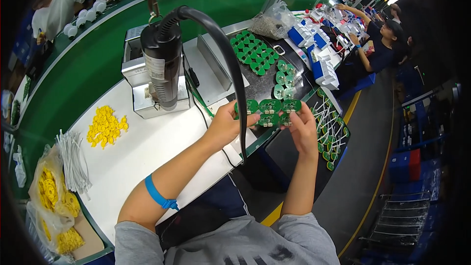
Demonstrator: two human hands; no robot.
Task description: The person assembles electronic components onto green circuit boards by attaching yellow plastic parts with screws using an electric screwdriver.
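Observation:
A joined panel of small green circuit boards [269, 106] is held up between my two hands. My left hand [224, 125] is closed on its left end, thumb on the near side. My right hand [303, 130] grips the right end, with fingers behind and thumb in front. Just beyond the panel, more green board panels [252, 51] lie in rows on a black surface [255, 83]. Paler green boards [284, 78] lie beside them. A thick black cable [234, 59] arcs down in front of my left fingers and hides part of them.
A black cylindrical tool [162, 68] hangs over a metal machine [140, 86]. Yellow parts [106, 126] and white cable ties [73, 159] lie on the white table [147, 142]. Boards with white wires [331, 130] lie at right. People work beyond a green conveyor [108, 29].

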